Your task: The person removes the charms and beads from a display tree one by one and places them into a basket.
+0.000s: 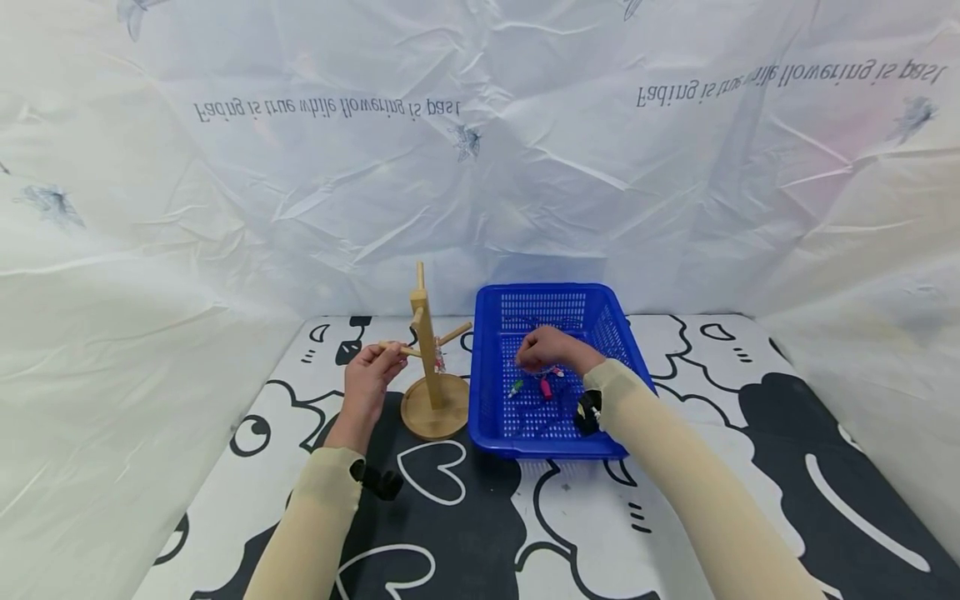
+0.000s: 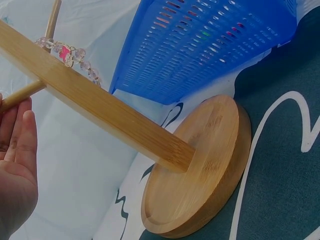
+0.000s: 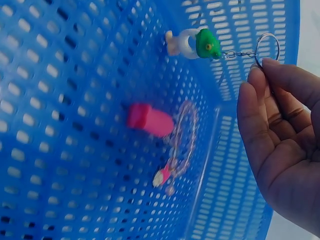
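Observation:
A wooden stand [image 2: 115, 120] with several pegs rises from a round base [image 1: 452, 408]. At its left side my left hand [image 1: 367, 379] grips one of the pegs [image 2: 22, 95]. On a peg across the post hangs a beaded bracelet [image 2: 82, 59] with a pink charm. Over the blue basket, my right hand [image 1: 547, 350] pinches the metal ring of a keychain [image 3: 207, 44]. The keychain's green-headed, white-bodied figure dangles from a short chain. In the basket beneath lie a pink object [image 3: 150, 120] and a second beaded bracelet [image 3: 192, 135] with a pink charm.
The blue basket [image 1: 486, 417] stands just right of the wooden stand. Under both is a tabletop cloth [image 1: 465, 533] with black and white cartoon drawings. White plastic sheeting [image 1: 375, 208] encloses the back and sides.

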`<state>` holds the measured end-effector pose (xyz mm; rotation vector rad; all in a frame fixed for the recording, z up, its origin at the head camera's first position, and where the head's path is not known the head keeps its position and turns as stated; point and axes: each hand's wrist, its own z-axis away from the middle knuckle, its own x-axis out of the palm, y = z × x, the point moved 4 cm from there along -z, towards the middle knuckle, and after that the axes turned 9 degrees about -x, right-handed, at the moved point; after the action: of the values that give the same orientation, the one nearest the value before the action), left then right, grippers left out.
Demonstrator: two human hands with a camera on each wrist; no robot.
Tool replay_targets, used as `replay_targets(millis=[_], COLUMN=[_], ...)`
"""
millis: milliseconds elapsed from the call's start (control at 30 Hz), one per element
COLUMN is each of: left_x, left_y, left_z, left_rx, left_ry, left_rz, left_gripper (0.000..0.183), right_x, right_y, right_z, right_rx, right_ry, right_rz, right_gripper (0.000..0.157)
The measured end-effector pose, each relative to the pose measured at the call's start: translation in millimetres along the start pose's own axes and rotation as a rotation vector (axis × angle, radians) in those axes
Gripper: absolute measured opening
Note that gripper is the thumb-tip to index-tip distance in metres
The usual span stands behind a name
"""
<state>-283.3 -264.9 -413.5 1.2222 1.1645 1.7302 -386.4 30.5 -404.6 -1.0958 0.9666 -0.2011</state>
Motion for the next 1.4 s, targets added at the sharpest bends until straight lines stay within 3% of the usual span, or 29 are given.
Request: replay_targets(millis=[467,933,1333,1400], left_x=[-1.3,0.4,0.9,0.7], left_y=[-1.9,-3.9,-1.5,-0.7], left_z=[-0.8,-0.5,-0.4,-0.4], left_rx=[0.01,0.009,0.031,0.034], left_ry=[0.009,-0.007,-0.037,-0.034], left_rz=[0.024,0.008,0.016,0.014], left_gripper=[0.007,0.021,0.024,0.024], right_x=[-10.7,-11.9,-13.7,-14.0], right_y=[24.4,36.1,50.0,52.8], right_z=[2.7,2.9,-7.3,-10.1], right_rx=[0.087,0.146,0.181,0.184], right_ry=[0.089,0.154,0.205,0.208], right_rz=[-0.015,-0.024,0.004,0.006], right_gripper=[0.023,0.026,0.016,0.022])
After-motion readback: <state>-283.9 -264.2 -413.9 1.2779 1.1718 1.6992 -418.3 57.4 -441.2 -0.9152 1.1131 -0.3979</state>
